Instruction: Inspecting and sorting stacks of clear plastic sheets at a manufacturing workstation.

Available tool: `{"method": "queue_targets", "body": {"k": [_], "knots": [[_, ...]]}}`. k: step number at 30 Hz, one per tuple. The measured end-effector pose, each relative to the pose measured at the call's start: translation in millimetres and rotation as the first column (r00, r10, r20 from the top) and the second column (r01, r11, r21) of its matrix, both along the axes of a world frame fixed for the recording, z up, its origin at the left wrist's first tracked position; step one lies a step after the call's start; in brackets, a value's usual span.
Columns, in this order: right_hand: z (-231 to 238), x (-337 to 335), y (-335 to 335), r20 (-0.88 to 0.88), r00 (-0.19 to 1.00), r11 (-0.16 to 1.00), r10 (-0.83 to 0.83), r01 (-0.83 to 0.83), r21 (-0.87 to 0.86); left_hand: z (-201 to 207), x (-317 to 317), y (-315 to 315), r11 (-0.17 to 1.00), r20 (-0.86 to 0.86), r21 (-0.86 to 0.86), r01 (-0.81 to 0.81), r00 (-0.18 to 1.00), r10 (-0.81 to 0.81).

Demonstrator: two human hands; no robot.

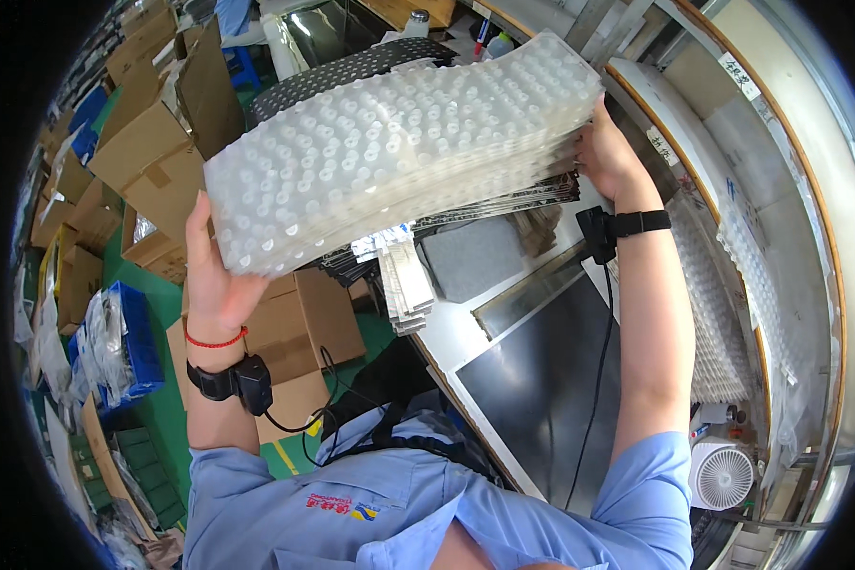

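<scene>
A thick stack of translucent plastic sheets [389, 138], covered in round whitish dots, is held up between my two hands over the workbench [461, 337]. My left hand [220, 285] grips its left end, with the thumb up along the edge. The right end is gripped by my right hand [617, 157], whose fingers are partly hidden behind the stack. Below its front edge lie dark layered sheets [503, 201] and a fanned bundle of pale strips [404, 285]. Behind the stack, a black sheet with rows of light dots [347, 74] shows partly.
On the bench are a grey flat pad [472, 256] and a dark glossy plate [541, 380]. Shelving [722, 171] with more dotted sheets [703, 294] runs along the right, above a small white fan [724, 475]. Cardboard boxes [152, 152] and a blue crate [142, 342] stand at left.
</scene>
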State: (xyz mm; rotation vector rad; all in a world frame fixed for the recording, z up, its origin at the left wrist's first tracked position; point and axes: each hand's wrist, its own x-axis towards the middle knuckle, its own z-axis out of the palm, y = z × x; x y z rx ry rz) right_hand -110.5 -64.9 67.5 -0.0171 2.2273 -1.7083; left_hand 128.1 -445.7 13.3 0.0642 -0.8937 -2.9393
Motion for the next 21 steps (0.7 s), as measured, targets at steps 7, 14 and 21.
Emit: {"method": "queue_targets", "body": {"k": [7,14,21], "knots": [[0,0,2,-0.04,0.999,1.0,0.002,-0.001,0.031,3,-2,2,0.994,0.089,-0.099,-0.052,0.994,0.061],[1,8,11,-0.02,0.988,0.963,-0.156,0.156,0.221,1,-7,-12,0.991,0.12,-0.121,-0.054,0.99,0.068],[-2,32,10,0.067,0.99,0.985,-0.128,0.118,0.127,-5,-9,-42,0.983,0.141,-0.165,-0.081,0.984,0.105]]}}
